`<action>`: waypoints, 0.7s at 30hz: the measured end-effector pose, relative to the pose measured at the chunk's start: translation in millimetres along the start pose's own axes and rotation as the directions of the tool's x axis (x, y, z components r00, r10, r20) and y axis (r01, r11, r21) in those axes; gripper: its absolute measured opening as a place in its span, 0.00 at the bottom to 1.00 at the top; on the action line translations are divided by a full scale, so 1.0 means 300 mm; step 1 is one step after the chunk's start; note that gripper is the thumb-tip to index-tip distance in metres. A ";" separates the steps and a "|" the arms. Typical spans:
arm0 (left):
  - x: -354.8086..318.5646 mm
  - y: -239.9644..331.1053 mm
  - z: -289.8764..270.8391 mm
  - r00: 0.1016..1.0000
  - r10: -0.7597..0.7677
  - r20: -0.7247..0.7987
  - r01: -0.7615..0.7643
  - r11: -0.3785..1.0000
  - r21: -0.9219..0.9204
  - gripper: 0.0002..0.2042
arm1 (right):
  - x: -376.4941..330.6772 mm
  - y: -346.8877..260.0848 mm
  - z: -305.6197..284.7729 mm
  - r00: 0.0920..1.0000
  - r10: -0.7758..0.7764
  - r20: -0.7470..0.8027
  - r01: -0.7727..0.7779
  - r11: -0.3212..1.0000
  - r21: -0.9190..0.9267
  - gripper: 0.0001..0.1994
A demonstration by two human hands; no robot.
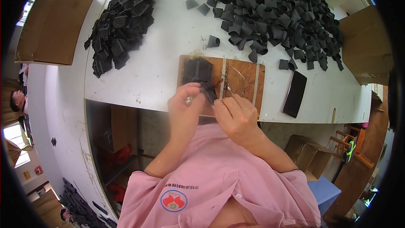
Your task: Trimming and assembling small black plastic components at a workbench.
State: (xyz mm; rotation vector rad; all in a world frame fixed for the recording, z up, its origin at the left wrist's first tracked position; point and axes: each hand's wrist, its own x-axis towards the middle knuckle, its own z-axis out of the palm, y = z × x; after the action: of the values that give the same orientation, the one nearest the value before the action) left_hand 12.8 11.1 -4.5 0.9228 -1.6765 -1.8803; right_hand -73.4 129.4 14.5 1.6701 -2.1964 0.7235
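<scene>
Possibly, the black piece pinched between the left hand and right hand over the board could be skewed by uneven pulling.

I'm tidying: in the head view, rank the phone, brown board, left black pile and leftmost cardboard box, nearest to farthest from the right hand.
1. Brown board, by the right hand
2. Phone, right of the hand
3. Black pile, upper left
4. Cardboard box, farther left
</scene>
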 end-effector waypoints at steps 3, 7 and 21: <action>-0.008 0.025 0.009 0.999 -0.003 0.046 0.003 1.000 0.009 0.03 | 0.010 -0.007 -0.006 0.960 0.281 -0.002 -0.255 0.874 0.414 0.10; -0.060 0.071 0.051 0.992 -0.002 0.123 0.007 0.999 -0.036 0.04 | 0.014 -0.002 -0.009 0.899 0.435 0.043 -0.370 0.705 0.605 0.10; -0.018 0.084 0.033 0.833 -0.172 0.525 0.538 0.469 -0.700 0.09 | -0.009 0.051 0.027 0.692 0.598 0.404 -0.556 0.085 0.827 0.03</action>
State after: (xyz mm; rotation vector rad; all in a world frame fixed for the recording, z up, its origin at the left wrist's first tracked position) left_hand 6.8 17.7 21.7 0.5055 -0.4787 -2.8929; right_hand -86.8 130.3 3.3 0.7941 -2.5371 2.6373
